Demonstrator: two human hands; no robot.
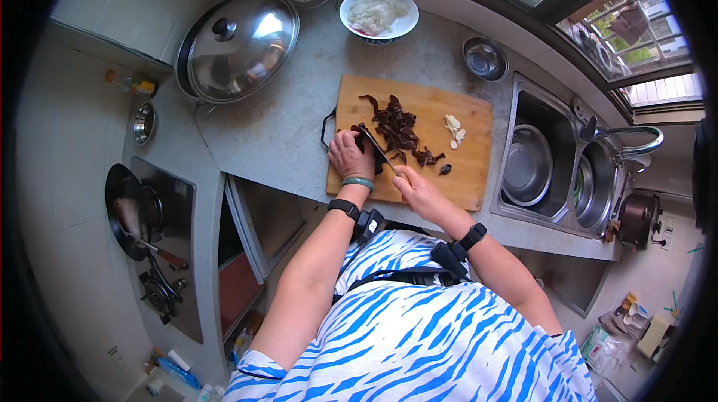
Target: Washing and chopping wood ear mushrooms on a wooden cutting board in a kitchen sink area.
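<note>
A wooden cutting board (415,88) lies on the counter before me. My right hand (418,193) grips the handle of a kitchen knife (377,147), whose blade is seen nearly edge-on. Left of the blade, my left hand (350,155) presses dark pieces, apparently wood ear fungus, onto the board; the hand and knife hide most of them. Beyond the knife lies a heap of cut wood ear fungus (396,126), with smaller scraps (427,157) nearer to me. Sliced pale garlic (455,128) rests towards the board's right side.
A lidded steel wok (241,48) stands at the back left. Behind the board are a bowl of whitish shreds (377,12) and a small steel bowl (485,58). To the right is a double sink (521,93) with a tap (645,141); leftwards, a frying pan (124,200) sits on the stove.
</note>
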